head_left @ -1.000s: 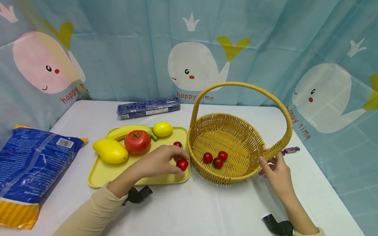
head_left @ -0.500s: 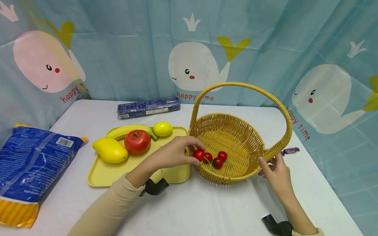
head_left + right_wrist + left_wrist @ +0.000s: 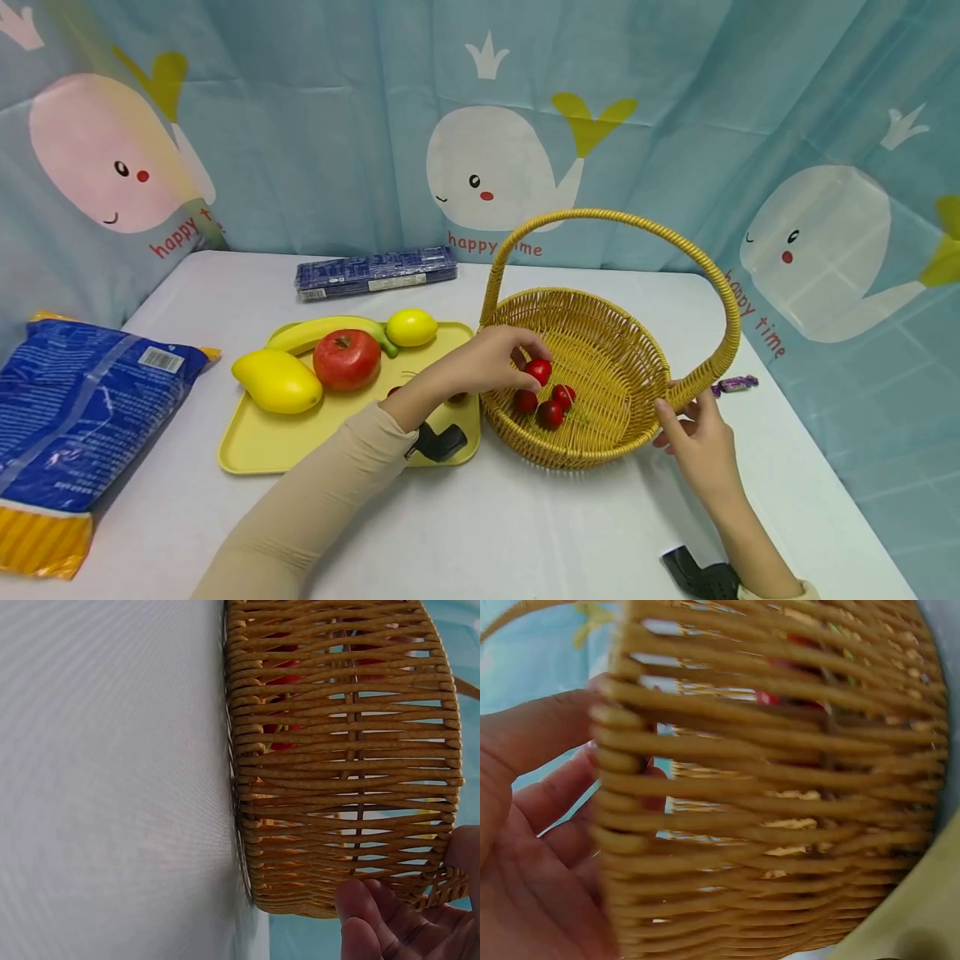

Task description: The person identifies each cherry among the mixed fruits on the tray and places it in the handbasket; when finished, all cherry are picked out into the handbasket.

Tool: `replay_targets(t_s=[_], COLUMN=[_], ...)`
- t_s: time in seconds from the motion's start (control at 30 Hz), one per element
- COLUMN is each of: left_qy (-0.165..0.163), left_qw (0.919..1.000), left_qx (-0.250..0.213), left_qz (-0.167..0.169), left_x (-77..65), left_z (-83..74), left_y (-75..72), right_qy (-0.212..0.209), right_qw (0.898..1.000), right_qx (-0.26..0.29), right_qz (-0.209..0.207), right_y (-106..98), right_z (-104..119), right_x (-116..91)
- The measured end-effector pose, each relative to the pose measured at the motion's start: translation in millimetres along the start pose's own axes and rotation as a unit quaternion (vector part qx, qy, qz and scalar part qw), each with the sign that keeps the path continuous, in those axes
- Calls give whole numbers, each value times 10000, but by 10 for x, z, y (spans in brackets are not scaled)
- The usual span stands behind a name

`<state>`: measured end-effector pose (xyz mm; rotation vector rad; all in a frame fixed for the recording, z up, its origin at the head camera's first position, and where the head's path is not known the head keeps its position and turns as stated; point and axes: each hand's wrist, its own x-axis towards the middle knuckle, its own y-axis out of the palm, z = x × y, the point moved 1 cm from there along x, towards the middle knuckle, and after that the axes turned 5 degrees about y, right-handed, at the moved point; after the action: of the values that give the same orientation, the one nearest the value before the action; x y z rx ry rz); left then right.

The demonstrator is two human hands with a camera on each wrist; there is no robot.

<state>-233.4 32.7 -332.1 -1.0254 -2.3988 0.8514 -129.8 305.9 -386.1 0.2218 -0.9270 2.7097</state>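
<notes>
My left hand [image 3: 495, 362] pinches a red cherry [image 3: 538, 372] between thumb and fingers, over the left inside of the yellow wicker basket [image 3: 607, 400]. Three dark red cherries [image 3: 551, 415] lie on the basket floor just below it. In the left wrist view, woven strands [image 3: 765, 802] stand in front of the left fingers, and the held cherry is mostly hidden. My right hand [image 3: 701, 442] grips the basket's right rim at the foot of the tall handle [image 3: 622, 215]. Its fingertips [image 3: 356, 904] press the outer weave in the right wrist view.
Left of the basket is a yellow tray [image 3: 255, 446] with a mango [image 3: 277, 382], apple [image 3: 347, 360], banana [image 3: 315, 333], lemon [image 3: 412, 327] and cherries [image 3: 457, 397] partly behind the left arm. Around lie a blue packet [image 3: 375, 273], a blue bag [image 3: 82, 417] and a purple candy [image 3: 737, 383].
The left hand has carried the cherry rightward from over the tray's edge, across the basket rim, to above the basket's inside. The right hand stays on the rim.
</notes>
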Motion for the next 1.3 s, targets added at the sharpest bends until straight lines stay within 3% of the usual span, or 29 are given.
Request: replay_targets(t_s=[0.2,0.53,0.87,1.3], left_qy=[-170,-219,-350,-524], left_qw=[9994,9938,9823,9791], left_qx=[286,983,1527,1590], left_qz=[70,476,1027,1157], left_x=[173,344,383,378], left_z=[129,153,152,130], left_y=[85,199,258,275], right_qy=[-1,42,-38,-37], right_qw=[10000,10000,9999,9999], right_qx=[25,77,127,103], right_qz=[4,-35,18,27], right_y=[-1,3,-8,1], right_z=[-8,-5,-7,-54], right_x=[12,-3,18,26])
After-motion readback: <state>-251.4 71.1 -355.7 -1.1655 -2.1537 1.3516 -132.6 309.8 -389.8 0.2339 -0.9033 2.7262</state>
